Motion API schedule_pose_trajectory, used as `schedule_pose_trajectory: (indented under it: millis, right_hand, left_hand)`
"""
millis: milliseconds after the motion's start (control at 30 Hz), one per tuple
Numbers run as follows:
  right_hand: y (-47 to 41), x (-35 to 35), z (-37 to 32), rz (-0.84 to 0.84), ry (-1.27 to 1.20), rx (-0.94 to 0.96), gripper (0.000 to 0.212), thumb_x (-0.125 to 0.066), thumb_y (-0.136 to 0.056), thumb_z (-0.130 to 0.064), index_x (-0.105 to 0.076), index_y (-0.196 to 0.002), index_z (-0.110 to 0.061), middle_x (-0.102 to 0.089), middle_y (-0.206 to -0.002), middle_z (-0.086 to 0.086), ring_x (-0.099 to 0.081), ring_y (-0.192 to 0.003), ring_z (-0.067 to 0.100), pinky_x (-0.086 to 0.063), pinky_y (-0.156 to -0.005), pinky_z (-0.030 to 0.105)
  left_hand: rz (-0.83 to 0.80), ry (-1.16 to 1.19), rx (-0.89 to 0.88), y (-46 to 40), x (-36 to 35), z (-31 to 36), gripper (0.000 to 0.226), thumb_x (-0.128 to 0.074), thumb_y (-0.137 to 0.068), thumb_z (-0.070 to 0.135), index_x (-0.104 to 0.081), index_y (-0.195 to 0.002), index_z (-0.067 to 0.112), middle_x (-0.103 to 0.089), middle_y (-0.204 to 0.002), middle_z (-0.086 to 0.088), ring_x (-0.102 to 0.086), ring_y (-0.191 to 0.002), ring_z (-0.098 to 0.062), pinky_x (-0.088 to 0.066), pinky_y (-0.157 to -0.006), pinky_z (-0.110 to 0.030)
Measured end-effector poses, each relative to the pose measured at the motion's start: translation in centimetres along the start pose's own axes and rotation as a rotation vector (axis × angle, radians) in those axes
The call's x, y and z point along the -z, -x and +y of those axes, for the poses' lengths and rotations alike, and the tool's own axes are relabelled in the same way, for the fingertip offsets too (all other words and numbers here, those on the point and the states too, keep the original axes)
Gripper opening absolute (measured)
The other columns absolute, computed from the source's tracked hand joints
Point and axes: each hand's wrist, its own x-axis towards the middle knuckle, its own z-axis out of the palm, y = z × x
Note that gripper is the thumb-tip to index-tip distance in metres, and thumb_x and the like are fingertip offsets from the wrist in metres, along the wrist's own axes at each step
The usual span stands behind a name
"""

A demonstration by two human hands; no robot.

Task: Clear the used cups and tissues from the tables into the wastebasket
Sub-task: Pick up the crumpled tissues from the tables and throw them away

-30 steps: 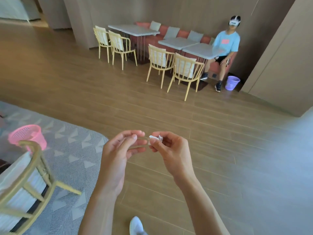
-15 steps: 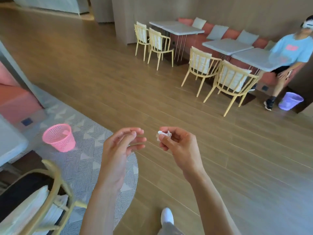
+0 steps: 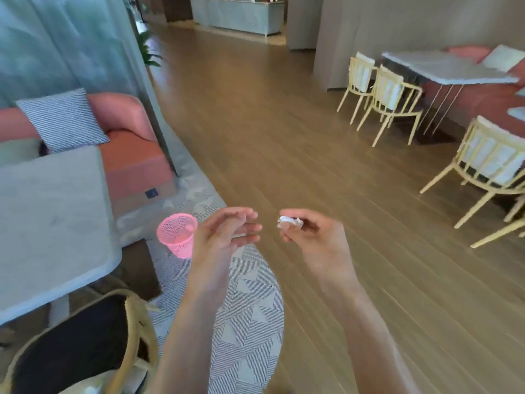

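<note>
My right hand [image 3: 312, 237] pinches a small crumpled white tissue [image 3: 289, 221] between thumb and fingertips, held up in front of me over the wooden floor. My left hand [image 3: 224, 234] hovers beside it with relaxed fingers and holds nothing. A pink mesh wastebasket [image 3: 177, 234] stands on the patterned rug just left of my left hand, lower in the scene.
A grey table [image 3: 51, 223] and a wicker chair with a dark cushion [image 3: 85, 345] are at my left. A pink sofa [image 3: 133, 155] with a grey pillow sits behind. Yellow chairs [image 3: 395, 106] and a white table [image 3: 449, 68] stand at the right.
The view has swung left; the seated person and purple basket have left the frame. The pink wastebasket now sits near my left hand. My hands have drifted apart, tissue still in the right.
</note>
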Motion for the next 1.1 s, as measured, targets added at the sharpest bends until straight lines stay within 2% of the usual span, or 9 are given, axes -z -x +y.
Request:
schedule_pose_trajectory:
  millis: [200,267,467,600,633,700,900,1000,1100]
  right_hand:
    - [-10.9,-5.1,1.9,-0.181,-0.013,-0.065,0.019,-0.073,-0.089,-0.001,-0.079,-0.099,-0.016,-0.075,-0.071,-0.007,-0.068,-0.067,0.002,-0.050,-0.067,0.011]
    - [-14.5,-7.2,3.0,-0.221,0.007,-0.087,0.021,-0.071,-0.090,0.000,-0.078,-0.099,-0.018,-0.076,-0.072,-0.008,-0.069,-0.068,0.001,-0.049,-0.067,0.010]
    - [-26.5,-14.1,5.0,-0.312,0.066,-0.086,0.017,-0.068,-0.092,0.004,-0.076,-0.105,-0.004,-0.073,-0.066,-0.004,-0.066,-0.060,0.000,-0.046,-0.063,0.007]
    - [-35.7,-19.7,4.9,-0.348,0.109,-0.090,0.017,-0.071,-0.091,-0.004,-0.078,-0.101,-0.016,-0.077,-0.076,0.006,-0.069,-0.066,0.008,-0.055,-0.081,0.028]
    - [-37.7,-21.1,4.8,-0.352,0.094,-0.094,0.016,-0.071,-0.092,-0.004,-0.077,-0.100,-0.016,-0.077,-0.079,0.009,-0.069,-0.066,0.009,-0.056,-0.081,0.029]
    - [-41.3,-23.9,4.9,-0.381,0.057,-0.096,0.017,-0.068,-0.093,-0.001,-0.076,-0.099,-0.014,-0.077,-0.081,0.011,-0.068,-0.064,0.008,-0.057,-0.075,0.024]
    - [-49.1,-31.5,8.1,-0.557,0.023,-0.168,0.009,-0.068,-0.095,-0.003,-0.074,-0.097,-0.009,-0.070,-0.066,-0.001,-0.064,-0.058,0.009,-0.053,-0.058,0.018]
    - [-52.8,-35.3,11.0,-0.668,0.079,-0.188,0.006,-0.069,-0.094,-0.006,-0.075,-0.094,-0.008,-0.071,-0.064,-0.002,-0.062,-0.055,0.007,-0.050,-0.056,0.020]
    - [-57.2,-39.2,14.8,-0.790,0.166,-0.174,0.009,-0.071,-0.094,-0.012,-0.077,-0.088,-0.014,-0.072,-0.067,-0.003,-0.062,-0.059,0.006,-0.051,-0.060,0.024]
  left_hand:
    - [0.160,-0.004,-0.002,-9.3,2.2,-1.0,0.020,-0.061,-0.084,0.015,-0.077,-0.074,0.021,-0.075,-0.090,-0.008,-0.072,-0.087,-0.034,-0.058,-0.082,-0.047]
    - [0.219,-0.014,0.012,-12.7,3.4,-1.9,0.019,-0.061,-0.089,0.012,-0.077,-0.079,0.016,-0.075,-0.091,-0.010,-0.072,-0.086,-0.031,-0.058,-0.080,-0.045]
    - [0.315,0.017,0.027,-25.7,6.7,-3.6,0.017,-0.058,-0.097,0.003,-0.073,-0.090,0.005,-0.074,-0.098,-0.019,-0.072,-0.088,-0.030,-0.060,-0.077,-0.034]
    - [0.339,0.014,0.050,-35.4,8.7,-2.3,0.019,-0.054,-0.099,0.002,-0.072,-0.093,0.004,-0.075,-0.093,-0.008,-0.073,-0.085,-0.024,-0.059,-0.080,-0.036]
    - [0.346,0.017,0.048,-37.5,9.3,-1.9,0.021,-0.053,-0.099,0.002,-0.072,-0.093,0.005,-0.075,-0.092,-0.007,-0.073,-0.084,-0.022,-0.059,-0.080,-0.036]
    - [0.382,0.029,0.028,-41.2,10.7,-1.3,0.021,-0.052,-0.100,0.002,-0.072,-0.092,0.006,-0.075,-0.091,-0.007,-0.073,-0.083,-0.023,-0.059,-0.078,-0.035]
    - [0.517,0.089,0.098,-49.0,14.8,-3.8,0.011,-0.063,-0.097,0.008,-0.072,-0.103,0.004,-0.073,-0.095,-0.012,-0.072,-0.082,-0.026,-0.061,-0.073,-0.036]
    - [0.530,0.122,0.182,-52.7,16.8,-6.5,0.020,-0.067,-0.096,0.010,-0.070,-0.115,0.005,-0.072,-0.097,-0.019,-0.070,-0.080,-0.028,-0.060,-0.071,-0.036]
    - [0.570,0.168,0.211,-56.9,18.6,-9.5,0.023,-0.069,-0.093,0.008,-0.070,-0.114,-0.002,-0.073,-0.100,-0.026,-0.070,-0.082,-0.029,-0.058,-0.077,-0.037]
